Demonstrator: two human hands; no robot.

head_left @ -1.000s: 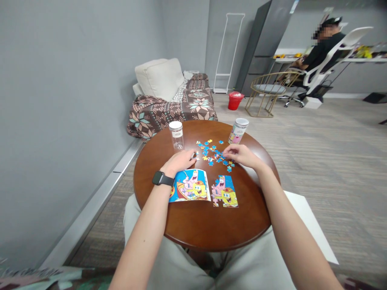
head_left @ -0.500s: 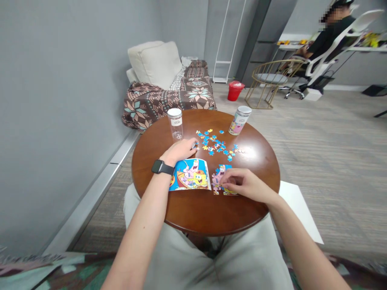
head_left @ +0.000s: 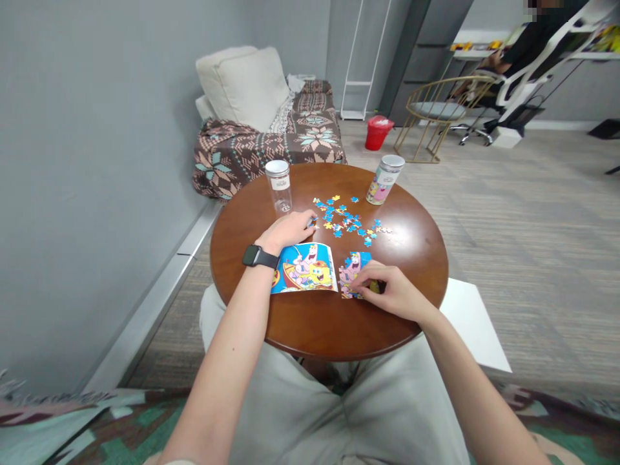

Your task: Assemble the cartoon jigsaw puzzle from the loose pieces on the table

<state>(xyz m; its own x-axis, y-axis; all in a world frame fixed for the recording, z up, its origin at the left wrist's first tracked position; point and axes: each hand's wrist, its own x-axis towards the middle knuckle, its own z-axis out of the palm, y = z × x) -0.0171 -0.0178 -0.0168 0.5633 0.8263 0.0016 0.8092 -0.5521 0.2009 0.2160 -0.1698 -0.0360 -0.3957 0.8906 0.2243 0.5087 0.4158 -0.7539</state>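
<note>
My right hand [head_left: 387, 287] is over the partly joined jigsaw puzzle [head_left: 349, 266], its thumb and index finger closed at the lower edge on a puzzle piece mostly hidden by the fingertips. My left hand [head_left: 293, 229], with a black watch on the wrist, rests on the table beside the loose puzzle pieces [head_left: 341, 219]. Its fingers are curled around a small blue puzzle piece [head_left: 311, 222], partly covered. Between my forearms lies the printed reference picture [head_left: 310, 268], showing a yellow and a pink cartoon figure, to the left of the joined pieces.
On the round brown table [head_left: 310, 329] stand a clear jar [head_left: 281, 190] at back left and a printed jar [head_left: 384, 181] at back right. Beyond are a draped sofa [head_left: 271, 142], a red bin [head_left: 378, 134], a wire chair [head_left: 431, 119] and a seated person [head_left: 537, 48].
The view has tilted down slightly. My right fingertips have shifted a little at the puzzle's lower edge, where the gap between pieces now looks closed. My left hand stays in place.
</note>
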